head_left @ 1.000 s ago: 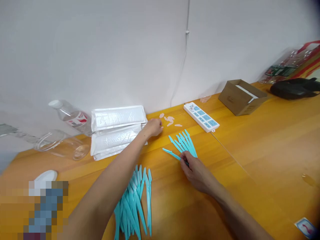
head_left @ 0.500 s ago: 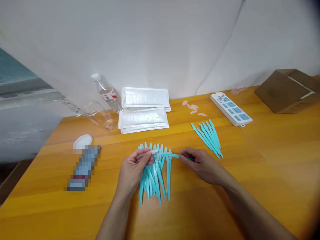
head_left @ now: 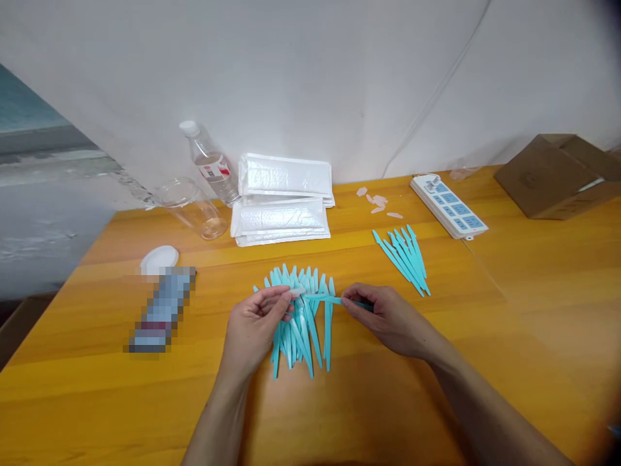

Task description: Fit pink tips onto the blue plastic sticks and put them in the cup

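Observation:
Between thumb and fingers, my left hand (head_left: pixel 257 323) pinches a small whitish translucent piece (head_left: pixel 297 293) above a pile of turquoise plastic sticks (head_left: pixel 295 336). My right hand (head_left: pixel 383 317) grips one turquoise stick (head_left: pixel 334 299), held level and pointing left, its tip close to the whitish piece. Whether tip and piece touch is hard to tell. The right palm hides the stick's other end. A smaller group of turquoise sticks (head_left: pixel 405 259) lies fanned out beyond my right hand. Several pale slips (head_left: pixel 378 201) are scattered near the wall.
Silvery padded packets (head_left: pixel 281 220) lie at the back, beside a bottle (head_left: pixel 213 169) and a clear jar (head_left: pixel 194 210). At left are a white lid (head_left: pixel 160 259) and a pixelated flat object (head_left: pixel 162 310). A power strip (head_left: pixel 449 207) and cardboard box (head_left: pixel 557 178) stand at the right.
The view has tilted slightly downward, so most table items appear higher. Both hands keep their grips; the held stick and my right hand sit slightly further left.

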`<state>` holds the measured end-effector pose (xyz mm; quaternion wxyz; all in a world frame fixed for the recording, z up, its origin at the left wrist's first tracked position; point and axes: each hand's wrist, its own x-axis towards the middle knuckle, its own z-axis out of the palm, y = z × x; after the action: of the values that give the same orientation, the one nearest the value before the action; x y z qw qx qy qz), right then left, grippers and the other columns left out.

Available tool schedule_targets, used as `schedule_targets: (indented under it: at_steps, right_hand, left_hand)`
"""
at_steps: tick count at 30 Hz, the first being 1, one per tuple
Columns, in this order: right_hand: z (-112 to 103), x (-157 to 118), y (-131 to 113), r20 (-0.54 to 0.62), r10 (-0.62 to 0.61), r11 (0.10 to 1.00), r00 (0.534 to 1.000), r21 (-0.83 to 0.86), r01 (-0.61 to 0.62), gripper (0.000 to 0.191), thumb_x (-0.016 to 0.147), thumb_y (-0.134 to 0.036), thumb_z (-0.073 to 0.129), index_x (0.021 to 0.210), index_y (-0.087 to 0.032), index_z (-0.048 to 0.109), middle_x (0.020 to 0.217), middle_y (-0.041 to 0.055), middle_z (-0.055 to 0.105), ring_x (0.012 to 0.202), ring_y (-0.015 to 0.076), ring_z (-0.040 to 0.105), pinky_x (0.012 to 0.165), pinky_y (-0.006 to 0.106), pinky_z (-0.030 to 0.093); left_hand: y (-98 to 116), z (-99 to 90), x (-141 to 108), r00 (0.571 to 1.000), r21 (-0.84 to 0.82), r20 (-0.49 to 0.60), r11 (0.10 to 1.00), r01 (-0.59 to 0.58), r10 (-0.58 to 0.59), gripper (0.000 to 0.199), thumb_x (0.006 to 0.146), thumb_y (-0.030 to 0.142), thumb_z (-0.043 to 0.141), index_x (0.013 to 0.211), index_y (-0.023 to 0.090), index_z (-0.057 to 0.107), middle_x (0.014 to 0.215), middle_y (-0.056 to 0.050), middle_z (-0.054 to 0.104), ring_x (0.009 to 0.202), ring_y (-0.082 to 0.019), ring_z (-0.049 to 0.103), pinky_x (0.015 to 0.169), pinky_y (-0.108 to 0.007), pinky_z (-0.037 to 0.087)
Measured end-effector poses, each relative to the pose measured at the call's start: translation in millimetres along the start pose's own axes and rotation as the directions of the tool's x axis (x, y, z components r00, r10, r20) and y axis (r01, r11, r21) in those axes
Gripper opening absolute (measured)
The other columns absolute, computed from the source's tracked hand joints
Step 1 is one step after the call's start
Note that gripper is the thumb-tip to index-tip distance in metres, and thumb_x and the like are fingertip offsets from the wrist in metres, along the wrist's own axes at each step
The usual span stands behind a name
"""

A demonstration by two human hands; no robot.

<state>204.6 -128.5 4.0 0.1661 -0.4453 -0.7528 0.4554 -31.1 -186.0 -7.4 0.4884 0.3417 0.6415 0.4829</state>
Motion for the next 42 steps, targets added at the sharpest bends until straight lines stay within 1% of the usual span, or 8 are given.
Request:
schedule_targets:
  at_steps: [5, 11, 20, 28, 32, 35, 39, 42]
  right_hand:
    - [-3.0, -1.0, -6.4, 0.025, -0.024, 1.000, 0.999, -0.017, 0.025, 0.028, 0.097, -0.035, 0.045, 0.086, -0.019, 0.065, 0.077, -0.0009, 0.064, 0.066, 0.0125, 0.050, 0.061, 0.024, 0.039]
    - [-8.5, -6.7, -7.8, 0.022, -0.010, 1.000, 1.000, -0.027, 0.011, 0.028, 0.096, -0.037, 0.046, 0.088, -0.020, 0.066, 0.076, -0.0010, 0.064, 0.065, 0.0128, 0.051, 0.058, 0.024, 0.038]
    - [-11.0, -6.1, -17.1, 0.072, -0.025, 0.996, 0.997, -0.085, 0.031, 0.027, 0.095, -0.036, 0.047, 0.083, -0.021, 0.066, 0.069, -0.0030, 0.060, 0.059, 0.0114, 0.045, 0.052, 0.023, 0.033]
    - [26.6, -18.5, -16.7, 0.069, -0.019, 0.998, 0.997, -0.054, 0.023, 0.033, 0.095, -0.036, 0.051, 0.071, -0.018, 0.065, 0.064, -0.0022, 0.061, 0.058, 0.0109, 0.050, 0.054, 0.022, 0.032]
    - [55.3, -14.3, -7.4, -0.116, 0.068, 0.987, 0.991, -0.137, -0.084, 0.042, 0.099, -0.039, 0.044, 0.068, -0.018, 0.063, 0.059, -0.0019, 0.058, 0.054, 0.0108, 0.048, 0.053, 0.023, 0.028]
    - [62.5, -4.6, -3.5, -0.202, 0.080, 0.948, 0.976, -0.287, -0.137, 0.046, 0.100, -0.039, 0.044, 0.063, -0.018, 0.061, 0.057, -0.0005, 0.060, 0.052, 0.0114, 0.049, 0.054, 0.026, 0.025]
    - [34.7, 4.2, 10.9, -0.342, 0.050, 0.861, 0.938, -0.462, -0.214, 0.045, 0.099, -0.045, 0.046, 0.069, -0.019, 0.067, 0.068, 0.0035, 0.068, 0.062, 0.0152, 0.060, 0.059, 0.027, 0.030]
    - [-5.6, 10.9, 33.9, -0.562, 0.021, 0.711, 0.827, -0.574, -0.408, 0.035, 0.097, -0.045, 0.050, 0.094, -0.019, 0.073, 0.088, 0.0078, 0.071, 0.079, 0.0209, 0.064, 0.063, 0.028, 0.034]
  left_hand:
    - [-0.6, 6.1, -6.2, 0.994, 0.034, 0.099, 0.999, 0.037, -0.040, 0.040, 0.074, 0.047, 0.079, 0.097, 0.014, 0.074, 0.088, -0.009, 0.077, 0.074, -0.017, 0.071, 0.067, -0.026, 0.059]
    - [-0.2, -0.2, -12.5, 1.000, 0.005, 0.026, 1.000, -0.005, 0.005, 0.038, 0.073, 0.046, 0.080, 0.096, 0.016, 0.074, 0.086, -0.008, 0.077, 0.072, -0.016, 0.070, 0.066, -0.026, 0.059]
    - [-3.2, 2.8, -27.0, 0.998, -0.017, 0.054, 0.999, 0.045, -0.044, 0.035, 0.074, 0.043, 0.080, 0.094, 0.016, 0.073, 0.079, -0.006, 0.074, 0.069, -0.015, 0.069, 0.063, -0.024, 0.058]
    - [-8.9, 19.2, -22.2, 0.998, 0.058, 0.059, 0.998, -0.006, 0.002, 0.040, 0.082, 0.043, 0.071, 0.113, 0.017, 0.068, 0.083, -0.003, 0.072, 0.069, -0.013, 0.065, 0.063, -0.023, 0.054]
    - [-2.5, 25.7, -8.8, 0.975, 0.321, -0.029, 0.926, -0.198, 0.219, 0.038, 0.085, 0.042, 0.066, 0.115, 0.019, 0.068, 0.090, -0.003, 0.072, 0.065, -0.011, 0.061, 0.062, -0.022, 0.051]
    - [7.0, 29.7, 1.4, 0.942, 0.473, 0.020, 0.827, -0.304, 0.335, 0.032, 0.087, 0.043, 0.063, 0.108, 0.020, 0.072, 0.086, -0.003, 0.073, 0.061, -0.011, 0.059, 0.062, -0.023, 0.050]
    - [27.9, 44.6, 30.2, 0.896, 0.545, 0.151, 0.721, -0.428, 0.418, 0.026, 0.089, 0.040, 0.060, 0.095, 0.020, 0.076, 0.077, -0.001, 0.074, 0.064, -0.013, 0.063, 0.062, -0.023, 0.049]
    - [47.7, 70.6, 74.5, 0.842, 0.597, 0.252, 0.608, -0.523, 0.477, 0.025, 0.091, 0.036, 0.056, 0.092, 0.021, 0.076, 0.082, -0.001, 0.076, 0.073, -0.014, 0.068, 0.067, -0.023, 0.050]
